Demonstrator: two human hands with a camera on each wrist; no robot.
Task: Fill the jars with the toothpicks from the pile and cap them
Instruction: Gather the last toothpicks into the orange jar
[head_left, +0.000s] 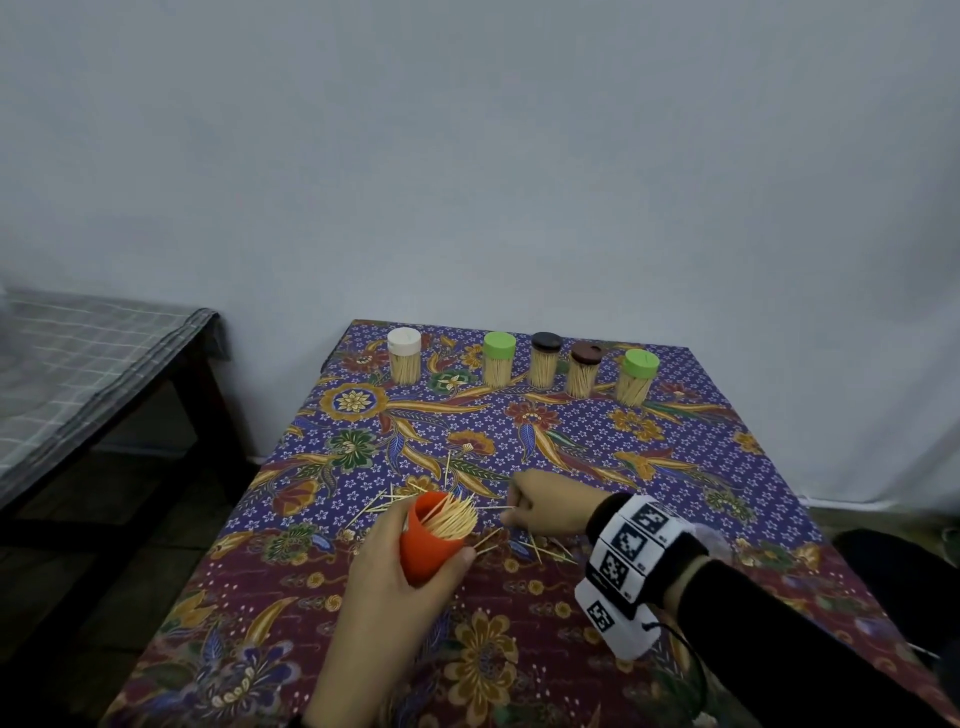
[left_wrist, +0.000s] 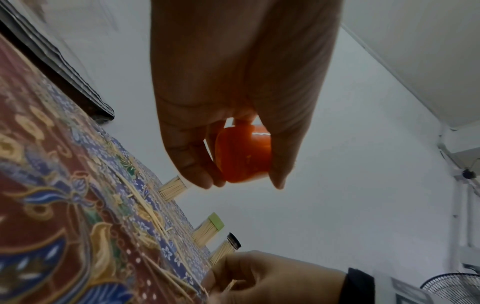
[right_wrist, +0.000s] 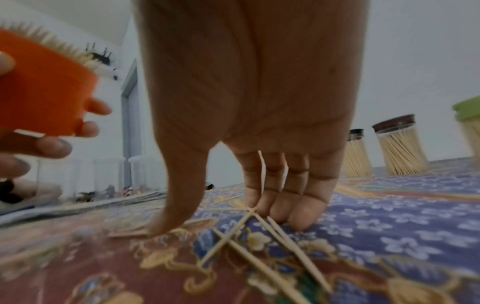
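Observation:
My left hand (head_left: 436, 538) grips an orange jar (head_left: 428, 551) above the patterned tablecloth (head_left: 675, 467); it is tilted and packed with toothpicks that stick out of its mouth. The left wrist view shows the fingers and thumb (left_wrist: 278, 181) curled round the jar (left_wrist: 244, 156). Just to its right, my right hand (head_left: 511, 506) is down on the cloth. Its fingers (right_wrist: 298, 214) curl onto loose toothpicks (right_wrist: 259, 232) and pinch a few of them. More toothpicks (head_left: 545, 551) lie scattered around both hands.
Several capped jars full of toothpicks stand in a row at the table's far edge: white (head_left: 404, 361), green (head_left: 498, 364), black (head_left: 544, 366), brown (head_left: 584, 371), green (head_left: 638, 376). A bench with a checked cover (head_left: 78, 364) stands left of the table. A wall rises behind.

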